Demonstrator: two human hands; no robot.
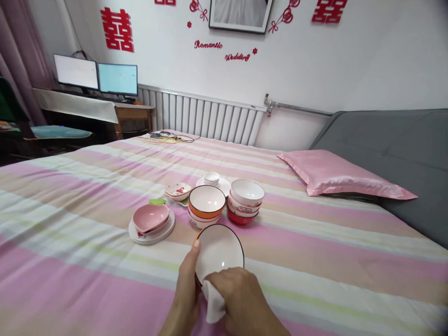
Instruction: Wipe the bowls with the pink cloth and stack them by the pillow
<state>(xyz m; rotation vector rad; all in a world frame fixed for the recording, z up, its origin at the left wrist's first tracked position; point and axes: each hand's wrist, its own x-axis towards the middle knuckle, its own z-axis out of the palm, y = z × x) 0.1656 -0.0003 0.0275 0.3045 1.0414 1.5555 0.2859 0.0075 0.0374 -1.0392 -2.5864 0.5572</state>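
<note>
My left hand (186, 289) grips the left rim of a white bowl with a dark rim (221, 249), tilted toward me above the striped bed. My right hand (241, 298) is closed on a white cloth (215, 305) and presses it against the bowl's lower inside. Just beyond stand a stack of orange-banded bowls (206, 205) and a stack of red-banded bowls (245, 200). A pink leaf-shaped dish (150, 218) lies on white plates (151, 234) to the left.
A small patterned dish (178, 191) and tiny cups on a white plate (212, 179) sit behind the stacks. A pink pillow (337, 174) lies at the right by a grey headboard (401, 140). Cables (170, 135) rest at the bed's far edge; a desk with monitors (97, 78) stands at the back left.
</note>
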